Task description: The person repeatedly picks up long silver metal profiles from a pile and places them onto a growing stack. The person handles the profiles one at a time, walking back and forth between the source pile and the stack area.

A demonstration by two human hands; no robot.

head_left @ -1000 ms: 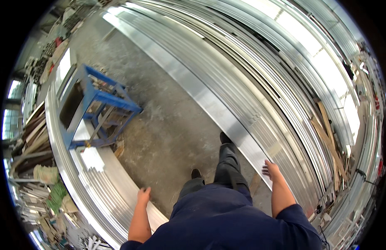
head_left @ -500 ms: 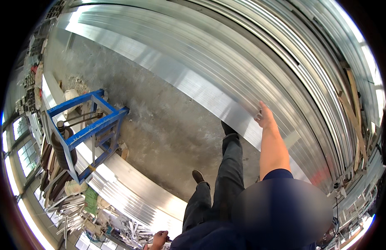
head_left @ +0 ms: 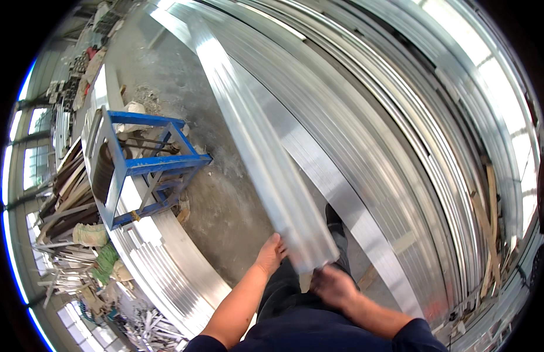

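A long silver metal profile [head_left: 263, 158] with ridges along its length slants from the far end of the stack down to my body. My left hand [head_left: 272, 253] has its fingers curled against the left edge of this profile, close to the near end. Just below that end is my right hand [head_left: 335, 287], smeared by motion; whether its fingers grip the profile I cannot tell. Right of the raised piece, a stack of long metal profiles [head_left: 366, 176] lies lengthwise, with a flat bright strip [head_left: 324, 176] along its left side.
A blue metal frame [head_left: 166, 164] with a dark coil stands on the grey concrete floor [head_left: 219, 199] to the left. More silver profiles [head_left: 160, 264] lie beside it, near scrap pieces [head_left: 154, 328]. Wooden strips [head_left: 489, 223] lean at the far right.
The long profile is now raised off the stack, over the floor and my legs. My left hand has come up to its edge, and my right hand has drawn back to its near end.
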